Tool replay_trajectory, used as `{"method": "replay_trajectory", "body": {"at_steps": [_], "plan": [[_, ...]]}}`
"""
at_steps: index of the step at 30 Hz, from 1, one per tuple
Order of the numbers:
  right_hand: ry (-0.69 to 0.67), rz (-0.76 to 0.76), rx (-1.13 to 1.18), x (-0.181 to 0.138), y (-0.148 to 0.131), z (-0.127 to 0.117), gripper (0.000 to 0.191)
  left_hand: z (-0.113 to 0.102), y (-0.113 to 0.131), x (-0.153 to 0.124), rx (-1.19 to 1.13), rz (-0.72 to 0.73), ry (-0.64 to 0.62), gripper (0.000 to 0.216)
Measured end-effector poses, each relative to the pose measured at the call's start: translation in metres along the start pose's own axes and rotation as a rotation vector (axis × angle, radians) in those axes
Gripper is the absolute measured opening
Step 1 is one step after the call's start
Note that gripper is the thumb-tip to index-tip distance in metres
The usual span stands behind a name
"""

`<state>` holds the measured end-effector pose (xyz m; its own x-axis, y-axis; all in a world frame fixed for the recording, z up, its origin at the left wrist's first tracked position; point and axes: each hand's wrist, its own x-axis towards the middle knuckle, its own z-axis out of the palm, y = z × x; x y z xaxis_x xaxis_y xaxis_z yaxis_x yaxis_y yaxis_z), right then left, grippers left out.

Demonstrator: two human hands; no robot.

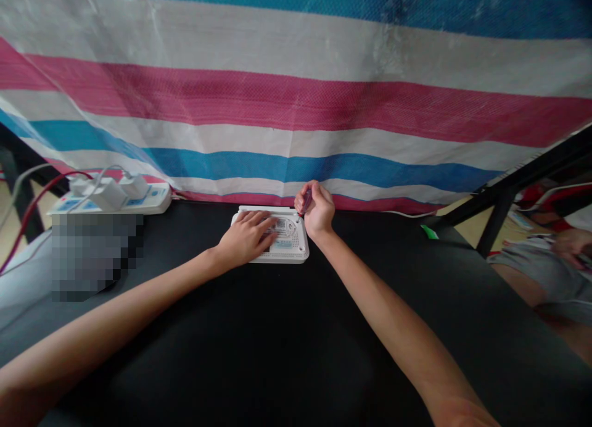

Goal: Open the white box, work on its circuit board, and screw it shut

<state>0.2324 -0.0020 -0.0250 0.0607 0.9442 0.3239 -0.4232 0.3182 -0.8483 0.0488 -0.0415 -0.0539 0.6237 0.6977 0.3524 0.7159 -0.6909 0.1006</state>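
Note:
A white router [289,252] lies on the black table with its vented, labelled underside up. A white bar, like a folded antenna, runs along its far edge. My left hand [247,236] rests flat on the left part of the router, fingers spread over the label. At the far right corner, my right hand [319,208] is curled into a fist around a small purple-handled tool [306,200], held roughly upright. Fingers cover most of this tool, and its tip is too small to make out.
A white power strip [160,198] with several plugs and cables stands at the table's far left. Behind the table [259,340] hangs a striped sheet [287,100]. A green scrap [429,232] lies at the right. Another person's leg [522,269] and hand are beyond the right edge.

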Motion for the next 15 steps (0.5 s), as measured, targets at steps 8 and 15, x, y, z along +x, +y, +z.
{"method": "replay_trajectory", "body": {"at_steps": [8,15], "plan": [[0.036,-0.016,0.001,-0.0031,-0.0002,0.0012,0.047,0.0016,-0.002,-0.0002,-0.006,-0.016,-0.014,0.041],[0.008,-0.035,0.004,0.0018,0.0004,-0.002,0.044,0.0009,-0.0015,0.0,-0.003,-0.01,-0.014,0.041]]}}
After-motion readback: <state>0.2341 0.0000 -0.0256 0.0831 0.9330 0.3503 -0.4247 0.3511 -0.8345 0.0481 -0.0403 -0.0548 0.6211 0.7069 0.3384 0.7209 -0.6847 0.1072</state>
